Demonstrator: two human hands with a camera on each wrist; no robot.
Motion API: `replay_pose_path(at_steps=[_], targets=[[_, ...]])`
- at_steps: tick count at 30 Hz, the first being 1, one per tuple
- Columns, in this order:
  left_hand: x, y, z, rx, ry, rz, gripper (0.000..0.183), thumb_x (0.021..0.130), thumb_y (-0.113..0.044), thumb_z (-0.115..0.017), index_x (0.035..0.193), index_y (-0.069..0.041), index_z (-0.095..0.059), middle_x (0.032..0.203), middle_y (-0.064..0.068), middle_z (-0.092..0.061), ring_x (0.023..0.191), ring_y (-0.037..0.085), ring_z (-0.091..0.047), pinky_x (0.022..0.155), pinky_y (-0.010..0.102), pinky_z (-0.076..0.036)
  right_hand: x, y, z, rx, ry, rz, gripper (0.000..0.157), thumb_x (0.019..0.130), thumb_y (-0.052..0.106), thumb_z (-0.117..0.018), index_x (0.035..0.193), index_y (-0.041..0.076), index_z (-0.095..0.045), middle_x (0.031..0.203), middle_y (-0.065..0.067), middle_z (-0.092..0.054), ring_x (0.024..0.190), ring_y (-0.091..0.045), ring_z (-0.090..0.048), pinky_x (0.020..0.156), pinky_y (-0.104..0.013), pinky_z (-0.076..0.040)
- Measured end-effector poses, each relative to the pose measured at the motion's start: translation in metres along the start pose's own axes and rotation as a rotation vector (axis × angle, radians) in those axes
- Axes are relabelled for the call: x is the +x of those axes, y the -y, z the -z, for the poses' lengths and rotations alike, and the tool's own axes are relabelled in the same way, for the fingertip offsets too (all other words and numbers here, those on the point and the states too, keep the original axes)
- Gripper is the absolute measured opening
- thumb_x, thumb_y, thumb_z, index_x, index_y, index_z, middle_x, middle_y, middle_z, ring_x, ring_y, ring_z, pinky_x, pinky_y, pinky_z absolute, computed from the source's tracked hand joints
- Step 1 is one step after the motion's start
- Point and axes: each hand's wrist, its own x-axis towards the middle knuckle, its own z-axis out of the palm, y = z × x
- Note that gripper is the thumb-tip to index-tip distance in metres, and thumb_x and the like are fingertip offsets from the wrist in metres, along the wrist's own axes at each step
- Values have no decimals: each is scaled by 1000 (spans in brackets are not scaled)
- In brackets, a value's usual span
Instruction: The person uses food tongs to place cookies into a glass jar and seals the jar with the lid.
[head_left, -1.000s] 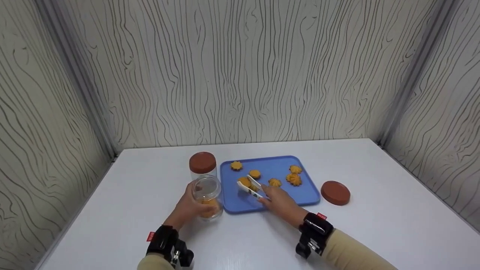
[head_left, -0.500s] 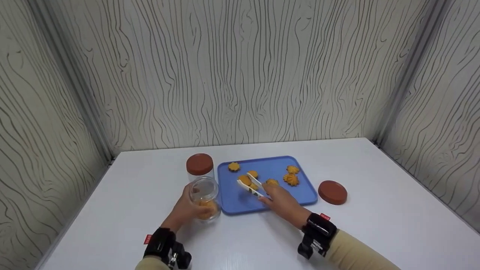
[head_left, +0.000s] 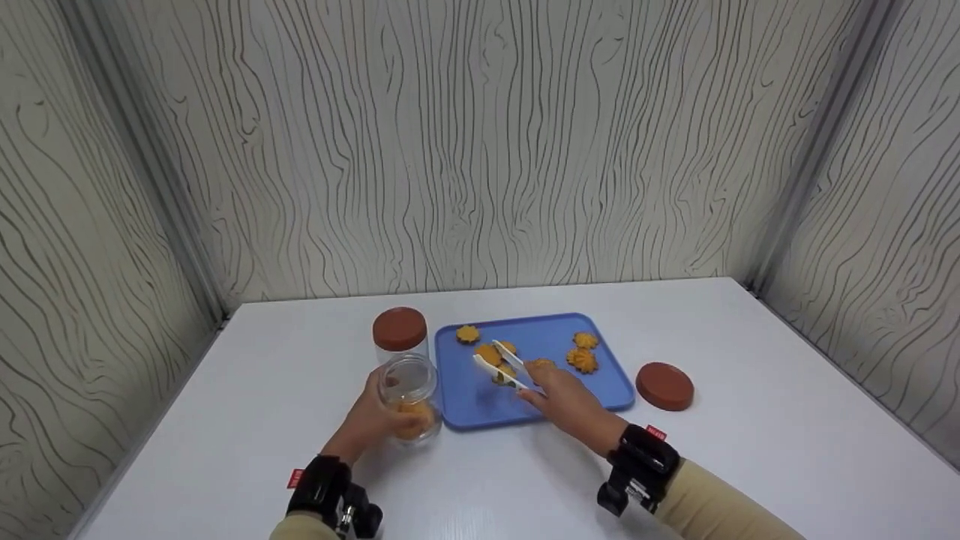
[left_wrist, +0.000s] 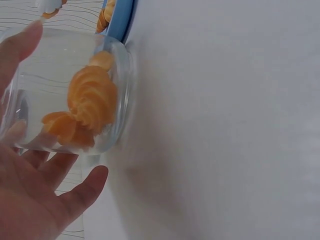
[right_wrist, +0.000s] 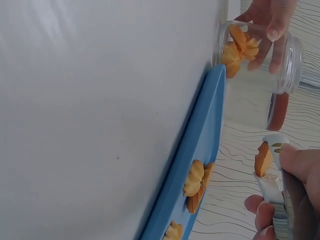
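My left hand (head_left: 375, 412) grips an open clear jar (head_left: 409, 379) standing at the blue tray's left edge. Several orange swirled cookies (left_wrist: 92, 100) lie at the jar's bottom, seen through its wall in the left wrist view. My right hand (head_left: 562, 397) holds white tongs (head_left: 491, 367) with a leaf pattern over the tray (head_left: 480, 412). Between the tong tips is a round cookie (right_wrist: 263, 159), raised off the tray in the right wrist view. More cookies lie below and around the tongs, one of them a flower-shaped cookie (head_left: 468, 334) at the back left.
Behind the held jar stands a second jar with a red-brown lid (head_left: 400, 328). A loose red-brown lid (head_left: 665, 386) lies right of the tray. Two piped cookies (head_left: 583, 358) sit at the tray's right side. Patterned panels rise behind and beside the white table (head_left: 480, 480).
The tongs and the cookie between them have shifted slightly up and away over the tray. The left hand stays on the jar. The head view has turned a little.
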Motion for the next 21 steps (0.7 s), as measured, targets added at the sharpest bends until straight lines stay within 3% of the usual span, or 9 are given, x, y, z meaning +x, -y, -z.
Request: replay_pose_path(at_steps=[3,9,21], targets=[[0,0,0,-2,4,10,100,67,-12,-89,144,3,-27,136,23,-44,126,39,-42,107,56,-31,0,3,3,9,-6,14,50,95,14,-62,132,-16,-48,122,-30,-57,110,-41,-58,91,-52,-47],[-2,-2,0,-7,9,23,99,67,-12,-89,144,2,-28,136,21,-45,125,37,-42,107,55,-32,-1,11,9,23,-25,78,50,96,13,-61,133,-16,-46,112,-25,-61,104,-37,-60,83,-48,-51],[-3,-2,0,1,10,35,102,67,-15,-90,145,1,-26,138,22,-43,127,38,-41,107,56,-31,0,28,12,48,-31,86,50,96,13,-61,135,-14,-46,111,-25,-62,103,-36,-61,84,-49,-51]])
